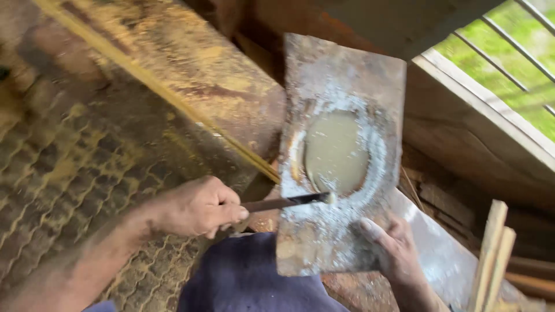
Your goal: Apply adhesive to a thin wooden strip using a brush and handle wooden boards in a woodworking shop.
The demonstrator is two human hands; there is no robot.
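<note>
- Left hand: fingers clenched round the handle of a flat dark blade, blade pointing right, roughly level.
- Blade tip: touching the lower edge of a pale, beige puddle of paste.
- Paste: lying in the middle of a flat, crusted metal plate, ringed by whitish dried residue.
- Right hand: gripping the plate's lower right corner, thumb on top, remaining fingers hidden beneath.
- Plate: tilted slightly, resting over the lap, above dark blue cloth.
- Long yellow strip: running diagonally from upper left down to the plate's left edge.
- Patterned floor: to the left, dusted yellow.
- Pale wooden sticks: standing at lower right, well apart from the plate.
- Barred window: upper right, green outside.
</note>
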